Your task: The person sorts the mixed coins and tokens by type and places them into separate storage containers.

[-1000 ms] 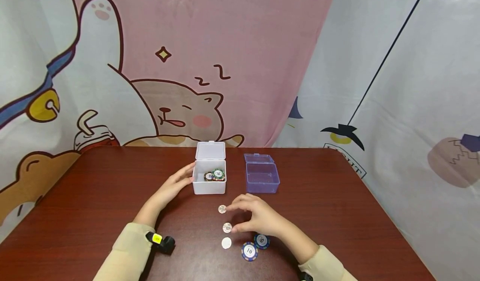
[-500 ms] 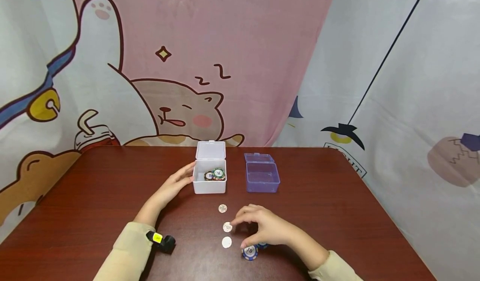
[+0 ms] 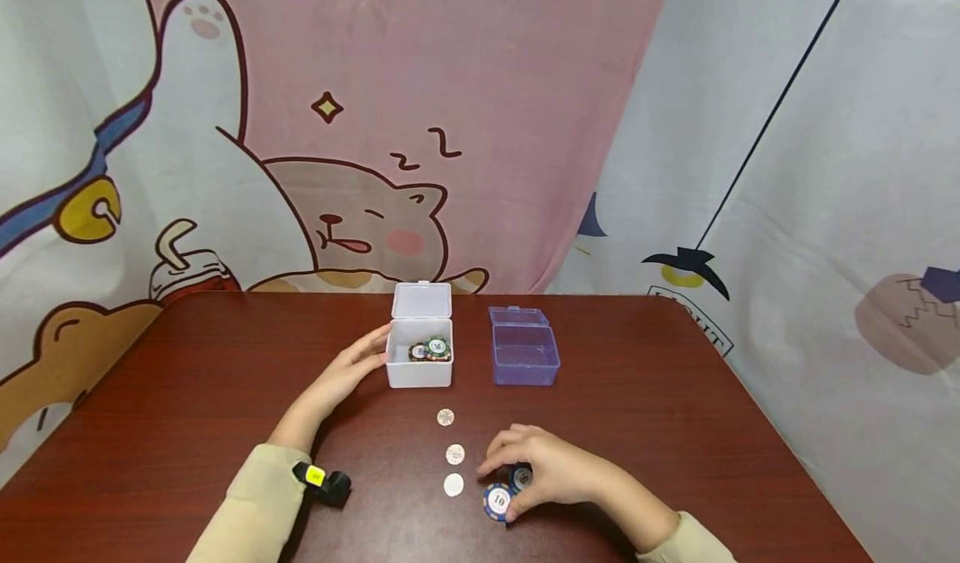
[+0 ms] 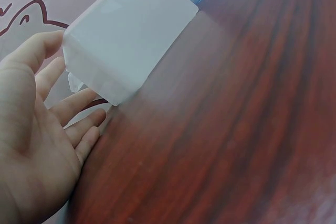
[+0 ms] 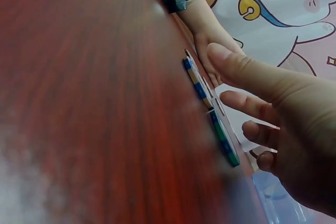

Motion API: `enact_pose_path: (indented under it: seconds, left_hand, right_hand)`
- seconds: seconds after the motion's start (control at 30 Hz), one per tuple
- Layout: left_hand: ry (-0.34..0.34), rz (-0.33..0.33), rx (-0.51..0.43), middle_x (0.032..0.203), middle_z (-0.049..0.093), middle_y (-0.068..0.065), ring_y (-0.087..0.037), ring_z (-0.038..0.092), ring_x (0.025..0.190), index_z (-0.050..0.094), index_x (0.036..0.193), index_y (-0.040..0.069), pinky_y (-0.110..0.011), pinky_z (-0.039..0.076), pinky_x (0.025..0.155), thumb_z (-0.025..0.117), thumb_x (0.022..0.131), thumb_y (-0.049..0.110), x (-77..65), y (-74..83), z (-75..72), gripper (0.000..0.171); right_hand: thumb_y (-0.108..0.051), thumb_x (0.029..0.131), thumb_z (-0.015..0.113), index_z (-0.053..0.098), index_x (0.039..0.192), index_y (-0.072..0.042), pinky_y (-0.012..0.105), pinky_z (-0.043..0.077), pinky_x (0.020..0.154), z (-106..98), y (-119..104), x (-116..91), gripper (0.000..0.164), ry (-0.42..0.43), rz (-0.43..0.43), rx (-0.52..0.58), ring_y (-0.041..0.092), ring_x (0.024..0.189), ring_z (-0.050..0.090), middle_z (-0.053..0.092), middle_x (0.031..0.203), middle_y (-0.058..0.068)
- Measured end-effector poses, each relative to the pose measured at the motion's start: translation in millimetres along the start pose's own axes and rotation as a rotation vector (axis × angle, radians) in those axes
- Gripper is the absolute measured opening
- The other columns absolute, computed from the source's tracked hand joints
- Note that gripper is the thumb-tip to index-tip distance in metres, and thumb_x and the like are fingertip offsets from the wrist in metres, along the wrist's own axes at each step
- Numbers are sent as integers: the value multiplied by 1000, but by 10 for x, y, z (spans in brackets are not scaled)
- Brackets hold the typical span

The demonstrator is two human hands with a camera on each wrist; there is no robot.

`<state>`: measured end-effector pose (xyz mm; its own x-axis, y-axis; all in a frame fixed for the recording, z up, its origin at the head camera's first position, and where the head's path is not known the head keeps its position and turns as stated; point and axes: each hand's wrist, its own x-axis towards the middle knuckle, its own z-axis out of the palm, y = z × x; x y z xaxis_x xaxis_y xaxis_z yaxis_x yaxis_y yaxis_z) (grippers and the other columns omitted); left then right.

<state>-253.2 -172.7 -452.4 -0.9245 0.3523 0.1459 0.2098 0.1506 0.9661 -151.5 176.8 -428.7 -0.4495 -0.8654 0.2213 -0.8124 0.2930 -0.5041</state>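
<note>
My left hand (image 3: 341, 379) rests its extended fingers against the left side of a white lidded box (image 3: 418, 375), whose lid is up. Several poker chips (image 3: 437, 348) lie inside. My right hand (image 3: 557, 467) hovers over two poker chips flat on the table, thumb and fingers apart. Its thumb is by the blue chip marked 10 (image 3: 496, 500); the darker chip (image 3: 521, 476) is partly hidden under the hand. In the right wrist view both chips show edge-on, the blue and tan one (image 5: 197, 84) and the green and blue one (image 5: 224, 139), with no finger visibly curled round them.
A translucent purple box (image 3: 525, 367) with its lid up stands right of the white box. Three small pale discs lie in a column: a far one (image 3: 446, 417), a middle one (image 3: 454, 454) and a near one (image 3: 453, 485). A printed curtain (image 3: 525, 129) hangs behind the table.
My right hand has moved nearer and to the right, from beside the small discs to over the two poker chips. My left hand stays at the white box.
</note>
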Motion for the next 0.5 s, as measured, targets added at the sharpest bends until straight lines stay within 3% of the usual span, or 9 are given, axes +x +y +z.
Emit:
enact_pose_path:
  seconds: [0.27, 0.5]
  left_hand:
    - [-5, 6, -7, 148, 34, -24, -38, 30, 135, 31, 150, 7, -59, 20, 105, 51, 99, 11, 5, -12, -2, 55]
    - [-6, 9, 2, 147, 37, -20, -35, 32, 134, 33, 150, 11, -57, 21, 105, 52, 99, 14, -8, 0, 1, 54]
  right_hand:
    - [-41, 68, 84, 69, 116, -22, 20, 38, 88, 23, 14, -47, 54, -42, 20, -54, 1, 101, 47, 57, 109, -16]
    - [-39, 67, 85, 71, 114, -21, 19, 36, 87, 44, 24, -45, 52, -39, 9, -83, 0, 99, 45, 56, 106, -17]
